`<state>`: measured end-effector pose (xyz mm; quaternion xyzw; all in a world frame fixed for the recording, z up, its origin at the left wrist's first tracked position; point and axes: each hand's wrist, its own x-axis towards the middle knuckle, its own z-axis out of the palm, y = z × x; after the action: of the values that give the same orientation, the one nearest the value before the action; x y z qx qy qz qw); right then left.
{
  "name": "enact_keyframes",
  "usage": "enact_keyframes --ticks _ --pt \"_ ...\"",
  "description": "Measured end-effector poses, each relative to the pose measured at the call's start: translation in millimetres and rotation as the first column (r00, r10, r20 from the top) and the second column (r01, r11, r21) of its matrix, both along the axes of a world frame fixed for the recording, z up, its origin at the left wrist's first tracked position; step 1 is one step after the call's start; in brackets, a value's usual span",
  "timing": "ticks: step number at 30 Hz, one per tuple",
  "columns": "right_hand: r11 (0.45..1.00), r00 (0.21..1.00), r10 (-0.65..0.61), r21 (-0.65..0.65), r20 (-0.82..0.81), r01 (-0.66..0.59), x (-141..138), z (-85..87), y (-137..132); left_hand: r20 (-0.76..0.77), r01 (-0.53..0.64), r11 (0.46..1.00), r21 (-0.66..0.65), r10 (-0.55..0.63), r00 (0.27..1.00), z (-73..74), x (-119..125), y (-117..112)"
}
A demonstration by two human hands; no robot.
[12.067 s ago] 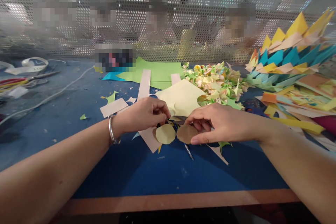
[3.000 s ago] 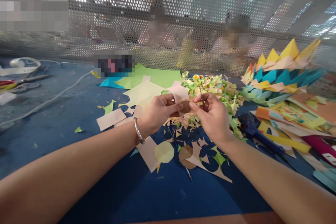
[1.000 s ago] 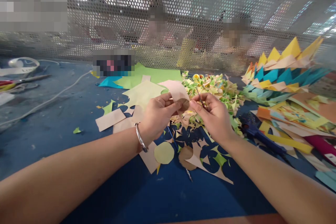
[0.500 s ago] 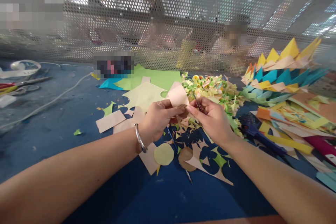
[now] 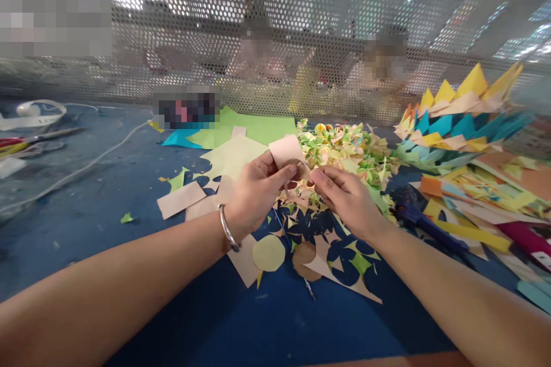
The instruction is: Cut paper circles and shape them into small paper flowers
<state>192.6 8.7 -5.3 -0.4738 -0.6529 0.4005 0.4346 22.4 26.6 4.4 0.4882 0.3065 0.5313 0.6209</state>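
Observation:
My left hand (image 5: 260, 186) pinches a pale pink piece of paper (image 5: 286, 150) together with a brown round piece (image 5: 295, 161) lying against it. Close by on the right, my right hand (image 5: 342, 192) is closed, its thumb and fingertips at the paper's edge. The small scissors seen in it a moment ago are now mostly hidden by the fingers. Below the hands lie a cream paper disc (image 5: 269, 253), a brown disc (image 5: 306, 261) and a pink offcut (image 5: 340, 275) with curved edges. Pink paper rectangles (image 5: 181, 199) rest left of my left hand.
A heap of small cut paper pieces (image 5: 344, 149) lies behind my hands. Green sheets (image 5: 258, 126) are at the back. Folded pointed paper stacks (image 5: 456, 120) and a blue glue gun (image 5: 426, 226) stand right. A white cord (image 5: 90, 166) crosses the left; a perforated metal screen (image 5: 267, 57) rises behind.
The pink paper has turned and shifted slightly left and down in my left hand. My right hand has rotated, so the scissors no longer show clearly between its fingers.

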Motion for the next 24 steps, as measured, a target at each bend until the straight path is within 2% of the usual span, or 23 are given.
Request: enact_keyframes --ticks 6,15,19,24 --pt "1.000 1.000 0.009 -0.030 -0.015 -0.009 1.4 -2.1 -1.3 0.028 0.058 0.998 -0.020 -0.057 0.998 0.3 0.9 -1.6" --pt "0.999 0.999 0.033 -0.030 -0.041 -0.034 2.7 -2.3 -1.9 0.067 0.084 0.996 -0.004 -0.084 0.994 -0.2 1.1 -1.8" --pt "0.998 0.998 0.037 -0.041 -0.051 -0.039 4.4 -1.1 -3.0 0.057 0.079 0.997 0.006 -0.079 0.995 -0.1 1.0 -1.9" --pt "0.998 0.998 0.058 -0.027 -0.036 -0.059 7.9 0.5 -2.1 0.014 0.032 0.996 0.085 -0.033 0.999 0.6 -0.3 -3.6"
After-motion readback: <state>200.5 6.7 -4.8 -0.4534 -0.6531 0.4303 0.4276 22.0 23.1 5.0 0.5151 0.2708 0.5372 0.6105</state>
